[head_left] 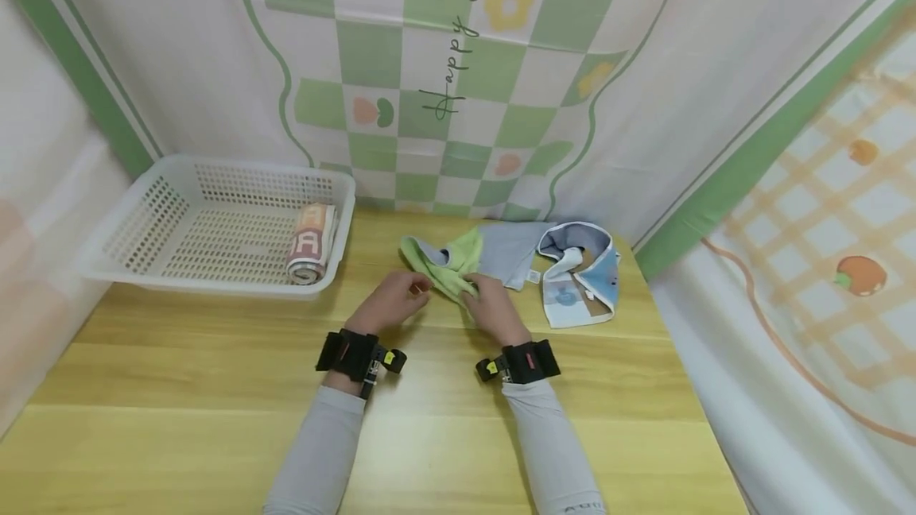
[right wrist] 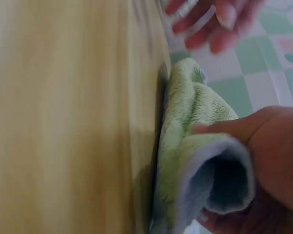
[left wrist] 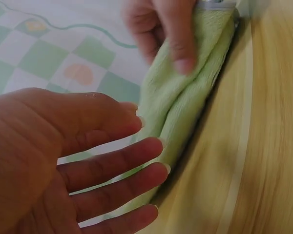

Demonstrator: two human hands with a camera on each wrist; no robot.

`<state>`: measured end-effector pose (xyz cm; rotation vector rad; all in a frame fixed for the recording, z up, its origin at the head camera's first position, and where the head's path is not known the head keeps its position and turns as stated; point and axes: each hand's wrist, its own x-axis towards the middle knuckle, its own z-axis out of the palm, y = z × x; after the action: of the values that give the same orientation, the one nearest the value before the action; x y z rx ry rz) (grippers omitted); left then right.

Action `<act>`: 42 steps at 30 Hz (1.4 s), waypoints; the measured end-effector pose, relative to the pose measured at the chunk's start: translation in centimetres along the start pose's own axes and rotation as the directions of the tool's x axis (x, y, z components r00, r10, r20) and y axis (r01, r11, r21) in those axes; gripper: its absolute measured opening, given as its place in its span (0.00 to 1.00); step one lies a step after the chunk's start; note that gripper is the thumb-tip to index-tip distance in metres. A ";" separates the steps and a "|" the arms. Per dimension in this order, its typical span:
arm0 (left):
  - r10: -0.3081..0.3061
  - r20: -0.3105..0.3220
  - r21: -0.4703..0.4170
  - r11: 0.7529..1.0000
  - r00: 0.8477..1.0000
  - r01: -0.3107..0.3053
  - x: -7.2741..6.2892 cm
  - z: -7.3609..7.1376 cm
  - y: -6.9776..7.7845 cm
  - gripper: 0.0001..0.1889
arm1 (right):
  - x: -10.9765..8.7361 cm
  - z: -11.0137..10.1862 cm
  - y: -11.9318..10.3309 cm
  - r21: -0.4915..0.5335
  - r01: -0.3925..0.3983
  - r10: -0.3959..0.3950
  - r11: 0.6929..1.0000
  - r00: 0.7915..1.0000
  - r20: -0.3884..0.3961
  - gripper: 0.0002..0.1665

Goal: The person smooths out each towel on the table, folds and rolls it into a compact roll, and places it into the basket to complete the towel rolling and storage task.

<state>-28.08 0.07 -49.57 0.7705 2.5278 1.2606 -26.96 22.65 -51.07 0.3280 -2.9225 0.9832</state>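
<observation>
A light green towel with a grey side (head_left: 467, 251) lies crumpled on the table, its green part folded over at the left end. My right hand (head_left: 495, 310) grips the green part; in the right wrist view the thumb lies on the green towel (right wrist: 178, 129), whose edge curls into a grey-lined loop. Just left of it is my left hand (head_left: 392, 304), holding nothing. The left wrist view shows the fingers of my left hand (left wrist: 102, 161) spread and loosely bent, fingertips right at the towel's edge.
A blue, white and brown patterned cloth (head_left: 581, 276) lies loosely bunched to the right of the towel. At the left stands a white perforated basket (head_left: 215, 286) with a rolled orange and maroon towel (head_left: 309, 243) inside. A checkered curtain (head_left: 436, 133) hangs behind the wooden table (head_left: 422, 435).
</observation>
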 end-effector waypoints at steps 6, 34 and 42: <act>-0.001 -0.013 -0.010 1.000 1.000 0.001 0.1 -0.2 -0.1 0.24 | 0.4 1.1 -2.0 0.121 0.077 -0.073 0.990 0.997 -0.040 0.19; 0.160 -0.281 -0.136 0.969 0.946 -0.204 -1.4 -3.1 1.0 0.26 | -0.2 2.1 -2.3 0.237 0.195 -0.184 0.952 0.981 -0.065 0.51; 0.097 -0.240 -0.199 0.969 0.966 -0.147 -2.2 -3.9 1.5 0.36 | 0.2 1.2 1.0 0.217 0.089 -0.076 0.972 0.995 -0.067 0.37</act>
<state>-27.31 -3.05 -46.12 0.7825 2.4872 1.7233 -27.35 22.69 -52.61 0.4180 -2.7274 1.2828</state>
